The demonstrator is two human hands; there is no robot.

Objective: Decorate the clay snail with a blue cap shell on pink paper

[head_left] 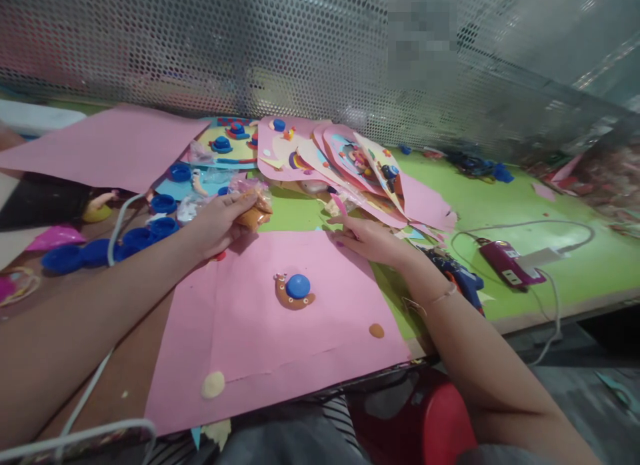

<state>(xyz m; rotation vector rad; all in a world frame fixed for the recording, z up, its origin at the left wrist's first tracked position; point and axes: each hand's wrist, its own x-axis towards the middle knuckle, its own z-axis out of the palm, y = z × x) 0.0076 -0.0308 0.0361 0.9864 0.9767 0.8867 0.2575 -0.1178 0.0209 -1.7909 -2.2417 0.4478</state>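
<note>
My left hand (224,219) is closed on a small clear packet of orange-brown modelling clay (256,213), above the far edge of a pink paper sheet (250,345). My right hand (373,239) is at the sheet's far right edge, with a slim pink stick (339,205) rising from its fingertips; its full shape is hidden. On the sheet between my forearms lies a brown clay snail (293,301) with a blue cap (299,286) as its shell. A flat brown clay disc (377,330) lies near the right edge, a cream disc (214,385) near the front left corner.
Decorated pink paper pieces (330,158) overlap at the back. Blue caps (137,238) and a large pink sheet (110,145) lie at left. A purple power strip (510,263) with white cables is on the green tabletop (520,218). A perforated metal panel (210,51) stands behind.
</note>
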